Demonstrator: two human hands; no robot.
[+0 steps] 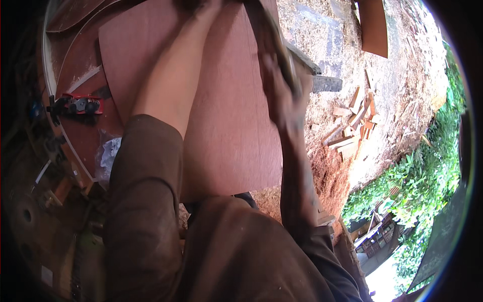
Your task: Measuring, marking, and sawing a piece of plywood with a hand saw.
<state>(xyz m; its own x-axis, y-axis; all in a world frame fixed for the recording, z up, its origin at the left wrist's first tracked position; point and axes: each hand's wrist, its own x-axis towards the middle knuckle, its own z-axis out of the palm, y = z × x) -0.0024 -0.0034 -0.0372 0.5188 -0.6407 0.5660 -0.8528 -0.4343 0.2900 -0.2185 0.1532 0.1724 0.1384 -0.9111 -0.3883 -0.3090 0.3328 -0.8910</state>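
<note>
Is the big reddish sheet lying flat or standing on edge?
Lying flat: the reddish sheet has its broad face turned up into view, and the left forearm reaches across above it.

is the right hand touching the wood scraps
Apart. In the head view, ground shows between the right hand and the wood scraps.

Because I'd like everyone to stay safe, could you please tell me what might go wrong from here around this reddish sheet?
The right hand, blurred at the long strip by the sheet's edge, might slip or catch a splinter.
The red tool lies beside the sheet, so a shift of the sheet could knock it.
The loose wood offcuts on the ground could trip someone.
</note>
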